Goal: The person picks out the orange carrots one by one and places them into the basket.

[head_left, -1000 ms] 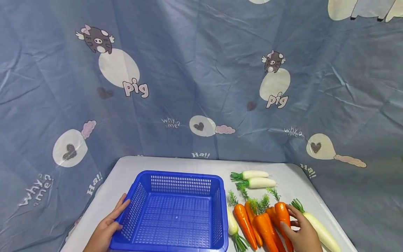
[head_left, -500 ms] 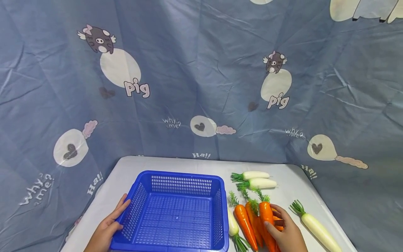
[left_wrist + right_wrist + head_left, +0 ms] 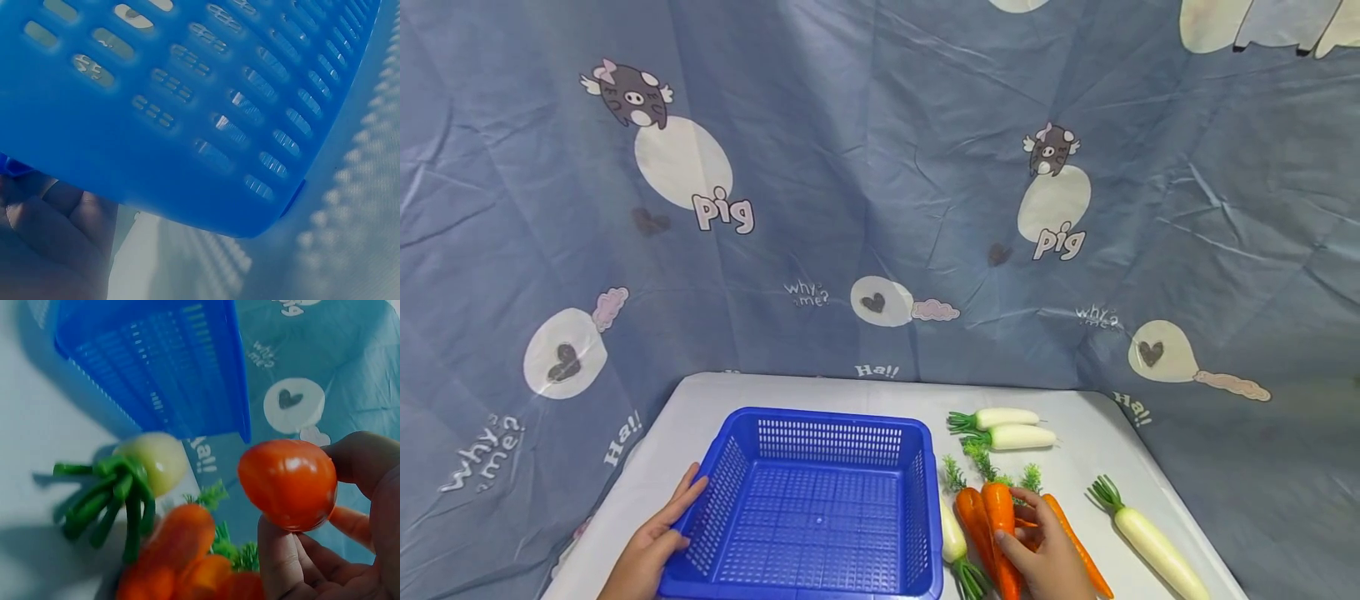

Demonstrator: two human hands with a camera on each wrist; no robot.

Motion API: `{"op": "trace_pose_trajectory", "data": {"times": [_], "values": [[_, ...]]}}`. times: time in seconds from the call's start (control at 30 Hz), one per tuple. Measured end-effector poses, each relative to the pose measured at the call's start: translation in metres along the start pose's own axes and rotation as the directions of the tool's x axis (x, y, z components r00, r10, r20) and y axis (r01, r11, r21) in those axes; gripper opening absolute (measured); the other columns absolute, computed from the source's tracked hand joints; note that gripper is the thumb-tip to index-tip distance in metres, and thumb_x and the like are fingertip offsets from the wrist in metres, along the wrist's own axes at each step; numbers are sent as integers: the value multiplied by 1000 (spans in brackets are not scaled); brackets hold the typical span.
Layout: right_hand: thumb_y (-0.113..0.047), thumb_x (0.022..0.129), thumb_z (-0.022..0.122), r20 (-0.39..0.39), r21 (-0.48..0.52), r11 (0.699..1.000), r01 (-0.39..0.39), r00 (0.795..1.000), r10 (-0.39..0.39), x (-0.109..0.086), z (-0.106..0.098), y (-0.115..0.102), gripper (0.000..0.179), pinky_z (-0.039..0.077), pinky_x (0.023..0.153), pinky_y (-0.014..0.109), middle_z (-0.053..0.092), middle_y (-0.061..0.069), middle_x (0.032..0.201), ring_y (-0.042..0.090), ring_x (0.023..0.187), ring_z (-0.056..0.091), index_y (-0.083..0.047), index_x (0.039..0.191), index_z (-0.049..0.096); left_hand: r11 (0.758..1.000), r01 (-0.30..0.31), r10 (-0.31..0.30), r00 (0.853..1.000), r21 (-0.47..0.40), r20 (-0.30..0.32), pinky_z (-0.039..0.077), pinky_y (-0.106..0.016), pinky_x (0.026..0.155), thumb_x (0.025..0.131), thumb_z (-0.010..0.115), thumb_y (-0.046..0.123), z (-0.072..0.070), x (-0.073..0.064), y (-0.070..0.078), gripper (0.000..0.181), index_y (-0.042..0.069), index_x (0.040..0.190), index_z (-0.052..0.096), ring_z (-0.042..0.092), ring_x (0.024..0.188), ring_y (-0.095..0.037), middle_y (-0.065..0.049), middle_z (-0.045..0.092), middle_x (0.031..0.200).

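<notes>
My left hand (image 3: 651, 542) grips the left side of an unfilled blue plastic basket (image 3: 820, 517). In the left wrist view its fingers (image 3: 59, 219) lie at the edge of the perforated wall. Just right of the basket, my right hand (image 3: 1051, 557) holds an orange carrot (image 3: 997, 504) between thumb and fingers. The right wrist view shows this carrot (image 3: 287, 481) end on, raised above the others. Under and beside it lie several carrots with feathery green tops; one carrot (image 3: 1084, 550) slants to the right of the hand.
A white radish (image 3: 952, 537) with green stalks lies along the basket's right wall. Two more white radishes (image 3: 1018, 437) lie behind the carrots, and a larger white radish (image 3: 1157, 546) is at the far right. A patterned blue-grey cloth (image 3: 880, 208) hangs behind the white table.
My right hand has moved left with the carrot, from near the large white radish toward the basket. Another carrot now shows to its right. The left hand and basket have stayed put.
</notes>
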State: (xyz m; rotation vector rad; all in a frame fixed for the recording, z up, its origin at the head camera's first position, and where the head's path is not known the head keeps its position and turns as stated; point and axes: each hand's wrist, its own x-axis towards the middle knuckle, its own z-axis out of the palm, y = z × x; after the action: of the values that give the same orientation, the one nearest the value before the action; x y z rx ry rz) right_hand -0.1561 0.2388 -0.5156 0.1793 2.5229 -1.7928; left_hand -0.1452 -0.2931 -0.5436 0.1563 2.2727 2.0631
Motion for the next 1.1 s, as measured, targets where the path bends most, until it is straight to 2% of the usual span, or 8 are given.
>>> {"op": "trace_pose_trajectory", "data": {"times": [0.23,0.4,0.53,0.67,0.8,0.93,1.1], "values": [[-15,93,77,-8,28,999,23,1000,-23,0,12,-7,63,61,76,43,61,26,135,28,100,69,-14,150,50,1000,26,-25,1000,10,-13,22,0,101,91,36,-8,1,1,0,74,4,164,32,20,129,34,7,2,177],[-19,92,78,16,45,999,16,1000,-17,2,22,-13,64,61,74,42,60,24,137,27,97,69,-23,150,52,1000,-4,4,1000,15,-19,19,1,102,90,36,-9,1,0,2,74,3,163,32,19,131,34,6,3,177],[-23,92,79,10,39,999,14,1000,-15,2,29,-19,66,61,76,41,60,23,138,26,99,70,-24,152,52,999,-24,25,999,26,-24,18,1,103,90,36,-10,2,0,2,73,1,163,32,18,132,34,6,4,177],[-20,92,78,-1,57,997,43,999,-43,3,37,-25,64,61,75,37,61,23,139,25,97,69,-23,151,53,999,-36,37,999,25,-22,18,1,104,90,36,-10,1,-1,1,73,0,162,32,18,132,33,6,4,177],[-14,92,78,4,123,989,79,997,-80,5,47,-32,64,60,72,35,60,24,137,25,95,68,-24,150,54,998,-59,59,998,23,-20,18,1,104,90,35,-11,0,-2,0,73,-2,162,32,18,134,33,8,5,177],[-13,92,78,30,206,974,96,994,-105,7,55,-40,65,61,73,38,58,26,137,28,96,67,-22,151,52,996,-84,85,996,27,-16,19,0,105,89,35,-12,1,-2,0,73,-3,161,32,17,136,32,7,5,177],[-18,92,78,84,197,978,74,992,-92,10,63,-48,65,62,77,38,57,24,137,28,98,67,-24,151,52,998,-65,65,998,-3,-13,20,0,105,89,35,-11,3,-1,0,73,-3,162,30,18,135,32,6,4,177]]}}
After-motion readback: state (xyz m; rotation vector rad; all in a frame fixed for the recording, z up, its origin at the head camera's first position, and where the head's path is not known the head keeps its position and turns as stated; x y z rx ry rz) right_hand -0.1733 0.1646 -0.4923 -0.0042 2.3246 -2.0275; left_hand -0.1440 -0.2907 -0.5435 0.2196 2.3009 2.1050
